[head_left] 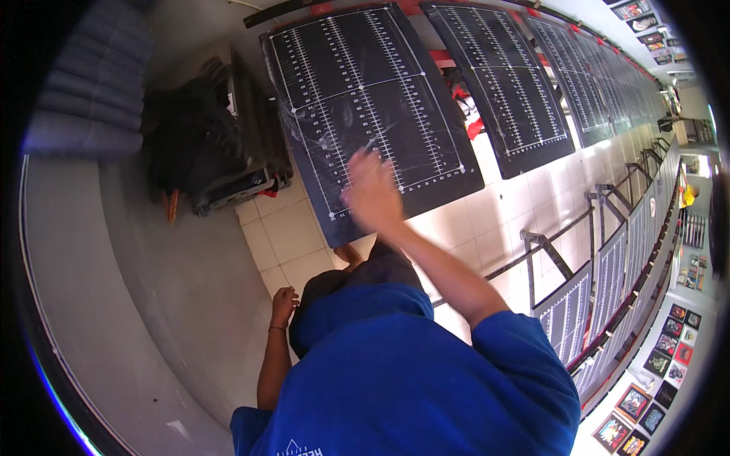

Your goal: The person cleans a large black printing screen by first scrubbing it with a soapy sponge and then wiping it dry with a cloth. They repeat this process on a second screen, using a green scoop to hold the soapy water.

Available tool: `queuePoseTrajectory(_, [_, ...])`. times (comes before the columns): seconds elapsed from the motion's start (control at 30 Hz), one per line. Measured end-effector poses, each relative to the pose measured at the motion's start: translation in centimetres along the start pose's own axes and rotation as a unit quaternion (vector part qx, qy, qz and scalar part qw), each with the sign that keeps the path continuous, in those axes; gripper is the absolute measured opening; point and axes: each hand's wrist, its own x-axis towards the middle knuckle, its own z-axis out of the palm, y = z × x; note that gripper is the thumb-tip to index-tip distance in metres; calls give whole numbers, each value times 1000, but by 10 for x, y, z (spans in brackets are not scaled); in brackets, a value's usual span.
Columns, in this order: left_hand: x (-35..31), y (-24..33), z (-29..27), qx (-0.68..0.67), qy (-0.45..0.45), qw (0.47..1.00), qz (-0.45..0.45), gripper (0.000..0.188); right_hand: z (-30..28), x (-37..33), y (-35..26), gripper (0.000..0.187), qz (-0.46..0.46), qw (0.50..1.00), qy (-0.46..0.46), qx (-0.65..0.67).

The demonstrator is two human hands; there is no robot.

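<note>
My right hand [373, 190] is over the lower part of a black flat board [395, 53] marked with white ruler lines and dots. Motion smears its fingers, so I cannot tell whether they touch the surface or hold anything. Pale, shiny streaks mark the board around the hand and toward its left edge. Down at my left side hangs my left hand [284, 305], away from the board, its fingers loosely bent and slightly apart with nothing visible in them. A dark band circles that wrist.
More ruled black boards [508, 83] continue in a row to the right. Across a tiled aisle [449, 228] runs another row of boards [566, 311] with black metal brackets [544, 243]. Dark cloth [190, 137] is heaped at the left, near a grey wall [182, 289]. Framed pictures [635, 403] hang far right.
</note>
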Motion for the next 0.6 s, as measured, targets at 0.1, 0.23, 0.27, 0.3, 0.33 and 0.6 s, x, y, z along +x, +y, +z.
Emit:
queuePoseTrajectory(0.1, [-5, 6, -2, 8, 7, 1000, 4, 41, 39, 58, 106, 69, 183, 972, 137, 56])
queuePoseTrajectory(0.23, [-6, -23, 4, -73, 39, 996, -20, 35, 19, 42, 16, 73, 70, 992, 82, 58])
queuePoseTrajectory(0.27, [-5, -35, 11, -102, 45, 993, -35, 33, 3, 16, -28, 77, 7, 992, -3, 124])
queuePoseTrajectory(0.3, [-5, -40, 16, -104, 44, 993, -30, 33, 18, -26, -51, 78, -88, 978, -26, 186])
queuePoseTrajectory(0.33, [-8, -46, 21, -104, 42, 993, -28, 33, 15, -53, -62, 76, -124, 959, -39, 252])
queuePoseTrajectory(0.6, [-29, -39, 12, -31, 67, 997, -26, 35, 33, 207, -30, 65, -47, 965, 154, 209])
